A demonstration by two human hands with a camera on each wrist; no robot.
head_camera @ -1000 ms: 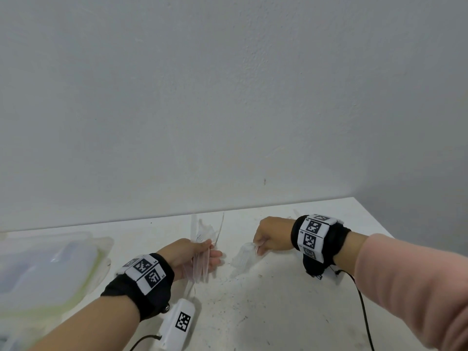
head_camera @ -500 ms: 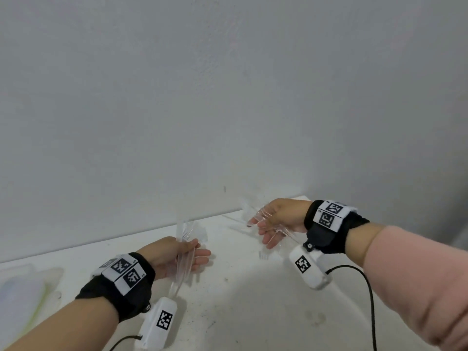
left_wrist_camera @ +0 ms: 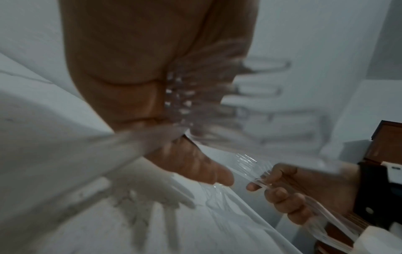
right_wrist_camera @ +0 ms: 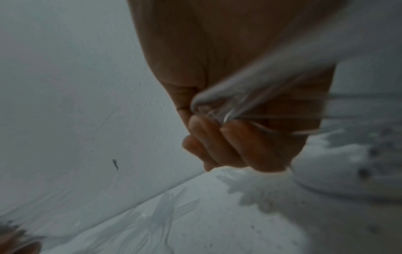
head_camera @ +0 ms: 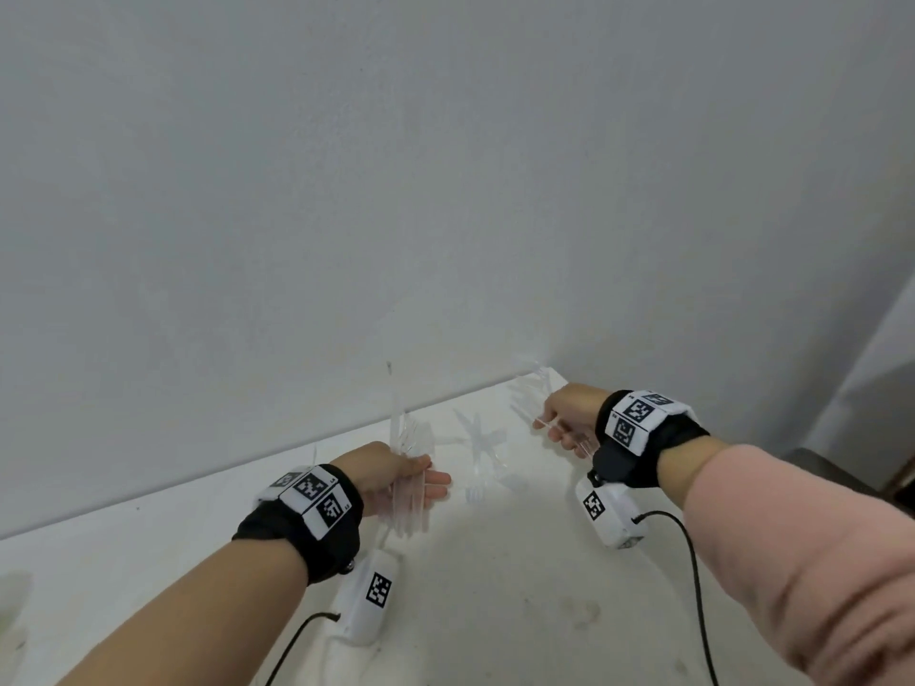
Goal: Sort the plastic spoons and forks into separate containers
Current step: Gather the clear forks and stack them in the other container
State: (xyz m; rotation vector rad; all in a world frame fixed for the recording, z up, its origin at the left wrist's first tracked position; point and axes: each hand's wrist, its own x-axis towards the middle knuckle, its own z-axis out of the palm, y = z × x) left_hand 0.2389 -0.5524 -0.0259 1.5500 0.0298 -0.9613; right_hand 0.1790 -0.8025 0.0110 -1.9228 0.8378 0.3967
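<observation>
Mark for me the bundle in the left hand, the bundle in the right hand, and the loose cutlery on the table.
left-hand bundle (head_camera: 410,492), head view, clear handles below the fingers.
right-hand bundle (head_camera: 532,388), head view, tips fanning past the knuckles.
loose cutlery (head_camera: 479,448), head view, middle of the crossed pieces.

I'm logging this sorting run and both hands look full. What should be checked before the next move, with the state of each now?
1. Left hand grips its bundle of clear cutlery: ok.
2. Right hand grips its own clear pieces: ok.
3. Each bundle is one type only: cannot tell, too blurred.
4. Loose cutlery on the table is all picked up: not ok.
5. Containers in view for dropping: not ok.
</observation>
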